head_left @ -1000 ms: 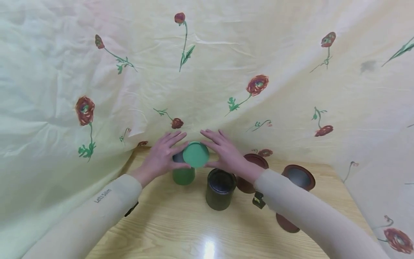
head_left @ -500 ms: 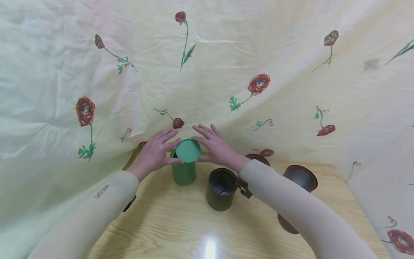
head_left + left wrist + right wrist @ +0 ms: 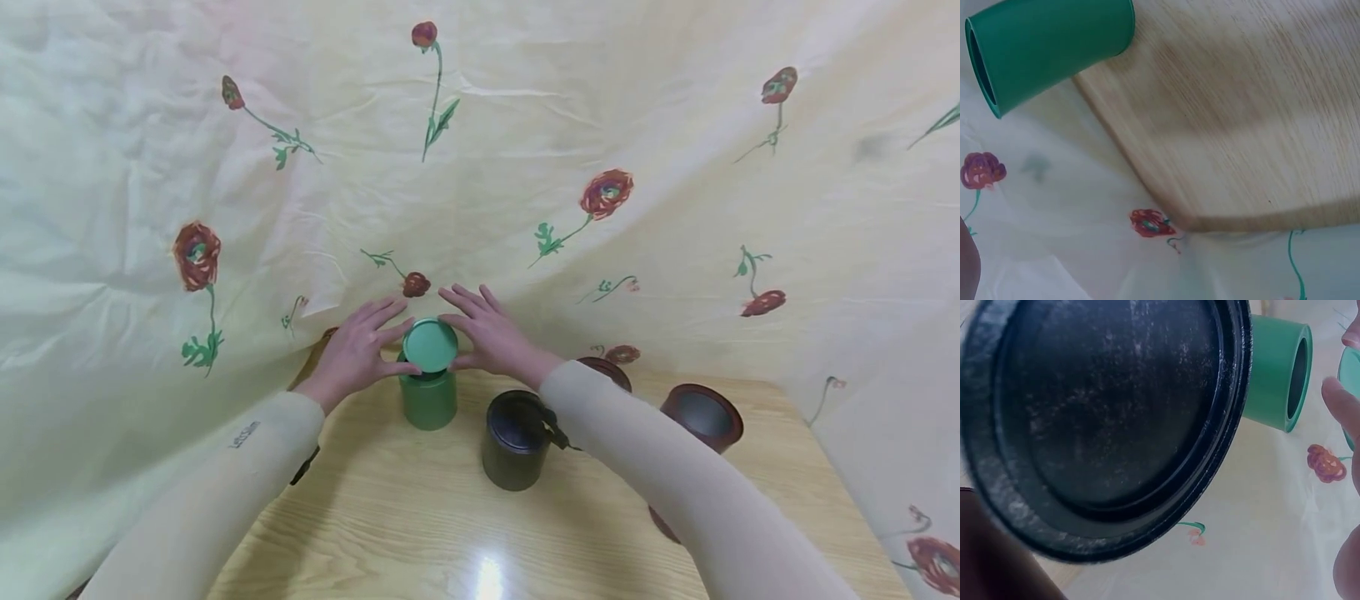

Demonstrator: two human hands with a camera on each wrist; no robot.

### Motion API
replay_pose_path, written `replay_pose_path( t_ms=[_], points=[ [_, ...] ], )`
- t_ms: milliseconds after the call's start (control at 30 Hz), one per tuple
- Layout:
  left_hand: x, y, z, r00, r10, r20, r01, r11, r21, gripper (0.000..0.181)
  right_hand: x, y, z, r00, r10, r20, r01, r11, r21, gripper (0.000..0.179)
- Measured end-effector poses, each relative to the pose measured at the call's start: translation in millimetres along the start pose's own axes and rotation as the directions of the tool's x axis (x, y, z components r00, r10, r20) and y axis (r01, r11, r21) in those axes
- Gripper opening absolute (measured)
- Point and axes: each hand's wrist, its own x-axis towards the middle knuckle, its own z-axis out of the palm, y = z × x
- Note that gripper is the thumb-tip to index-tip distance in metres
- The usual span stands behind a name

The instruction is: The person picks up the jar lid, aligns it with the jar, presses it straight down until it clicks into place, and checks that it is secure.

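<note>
A round green lid (image 3: 431,346) is held between both hands, tilted above the open mouth of a green canister (image 3: 430,402). My left hand (image 3: 356,350) grips the lid's left rim with thumb and index finger, the other fingers stretched away. From the other side my right hand (image 3: 491,337) holds the right rim the same way. In the right wrist view, fingertips (image 3: 1342,406) touch the lid's edge, apart from the canister (image 3: 1272,372). Only a sliver of the left hand shows in the left wrist view, below the canister (image 3: 1054,50); the lid is out of sight there.
A black lidded canister (image 3: 513,446) stands right of the green one, under the right wrist. Behind the right sleeve are a brown canister (image 3: 611,372) and an open brown canister (image 3: 705,414). Flowered cloth (image 3: 480,208) surrounds the wooden table (image 3: 405,517) at back and sides.
Both hands have carried the lid left and slightly away, from beside the green canister to above its mouth. The right forearm shifted left too, and its wrist strap now overlaps the black canister.
</note>
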Motion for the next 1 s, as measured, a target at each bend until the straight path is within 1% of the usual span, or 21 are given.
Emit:
replay_pose_path(
  t_ms=[167,333,500,700,833,1000],
  points=[
    [-0.3,-2.7,4.3,0.997,-0.047,0.054,0.048,0.998,-0.035,0.084,5.5,-0.3,2.1,0.999,0.021,0.05,-0.021,1.0,0.006,0.083],
    [-1.8,-7.2,9.4,0.989,-0.096,0.109,0.103,0.993,-0.061,0.083,11.7,-0.5,4.2,0.994,0.037,0.103,-0.039,0.999,0.025,0.083],
    [-2.8,-9.7,13.9,0.982,-0.116,0.151,0.127,0.989,-0.069,0.083,15.6,0.5,9.2,0.989,0.045,0.14,-0.049,0.998,0.03,0.082],
    [-2.9,-12.2,16.7,0.966,-0.139,0.217,0.158,0.985,-0.074,0.08,19.4,0.8,14.4,0.983,0.06,0.172,-0.068,0.997,0.044,0.08],
    [-4.4,-13.9,19.2,0.965,-0.134,0.228,0.155,0.985,-0.077,0.079,20.7,0.0,17.0,0.977,0.079,0.2,-0.094,0.993,0.067,0.08],
    [-5.6,-14.2,20.8,0.966,-0.125,0.225,0.149,0.984,-0.095,0.077,21.3,-1.0,18.5,0.966,0.106,0.236,-0.13,0.987,0.09,0.08]
  ],
)
